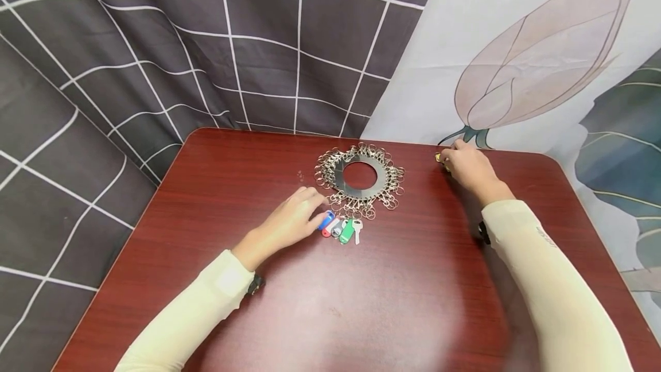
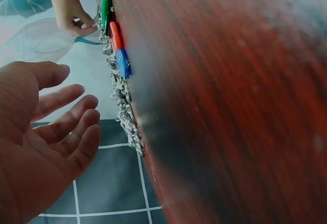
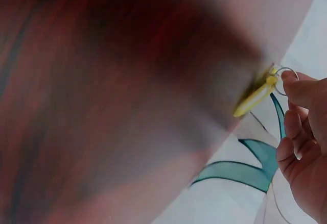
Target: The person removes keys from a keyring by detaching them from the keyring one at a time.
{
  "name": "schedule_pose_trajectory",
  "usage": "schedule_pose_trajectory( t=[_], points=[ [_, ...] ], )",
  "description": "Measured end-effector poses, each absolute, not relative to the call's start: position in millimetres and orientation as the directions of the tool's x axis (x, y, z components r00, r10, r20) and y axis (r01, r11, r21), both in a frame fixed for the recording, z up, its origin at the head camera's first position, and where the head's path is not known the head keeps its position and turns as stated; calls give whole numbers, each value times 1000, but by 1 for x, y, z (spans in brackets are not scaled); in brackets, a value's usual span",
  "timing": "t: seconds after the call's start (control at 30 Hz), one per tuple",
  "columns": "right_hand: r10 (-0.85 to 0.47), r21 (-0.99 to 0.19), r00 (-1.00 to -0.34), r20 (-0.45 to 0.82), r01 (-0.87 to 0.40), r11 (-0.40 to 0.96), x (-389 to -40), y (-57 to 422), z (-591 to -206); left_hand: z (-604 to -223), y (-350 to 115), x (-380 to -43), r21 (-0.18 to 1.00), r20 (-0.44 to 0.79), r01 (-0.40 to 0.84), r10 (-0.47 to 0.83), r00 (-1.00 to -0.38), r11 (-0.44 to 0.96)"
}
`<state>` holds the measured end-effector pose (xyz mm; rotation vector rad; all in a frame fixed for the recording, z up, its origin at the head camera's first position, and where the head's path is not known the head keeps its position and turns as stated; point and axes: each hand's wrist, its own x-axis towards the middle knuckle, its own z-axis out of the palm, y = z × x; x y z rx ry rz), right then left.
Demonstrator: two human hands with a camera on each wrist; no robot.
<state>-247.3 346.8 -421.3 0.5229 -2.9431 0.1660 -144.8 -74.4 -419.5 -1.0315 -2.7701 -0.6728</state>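
My right hand (image 1: 471,170) is at the far right of the table. Its thumb and finger pinch the metal ring of a yellow key tag (image 3: 255,97), which hangs from them, in the right wrist view. Over the table's middle, my left hand (image 1: 289,217) has relaxed, slightly bent fingers and grips nothing. Its fingertips are close to a blue key tag (image 1: 326,220); whether they touch is unclear. Beside that tag lie a red one (image 1: 327,232), a grey one (image 1: 338,228), a green one (image 1: 348,232) and a silver key (image 1: 357,231).
A flat dark ring-shaped plate (image 1: 338,174) lies behind the tags, with many metal clasps and split rings around its rim. The reddish wooden table (image 1: 361,309) ends at a dark checked curtain (image 1: 263,68) and a pale floral one (image 1: 428,85).
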Motion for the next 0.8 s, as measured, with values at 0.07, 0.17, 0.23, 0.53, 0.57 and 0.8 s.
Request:
schedule_pose_trajectory(
  t=[0.07,0.17,0.23,0.53,0.57,0.8],
  points=[
    [-326,-85,-933,156,-341,936,-249,345,-425,-420,-74,-144,364,251,649,600,-759,668],
    [-305,-94,-942,143,-319,943,-249,343,-429,-420,-74,-144,365,253,653,605,-755,663],
    [-292,-103,-946,138,-307,946,-249,342,-431,-421,-75,-143,368,251,653,605,-755,662],
    [-293,-170,-950,112,-309,936,-241,336,-420,-422,-75,-142,363,239,651,608,-757,667],
    [-294,-185,-949,116,-312,932,-240,334,-418,-422,-75,-142,365,236,648,607,-759,668],
    [-301,-361,-933,196,-354,863,-232,315,-411,-422,-69,-143,390,203,616,588,-783,685]
  ],
)
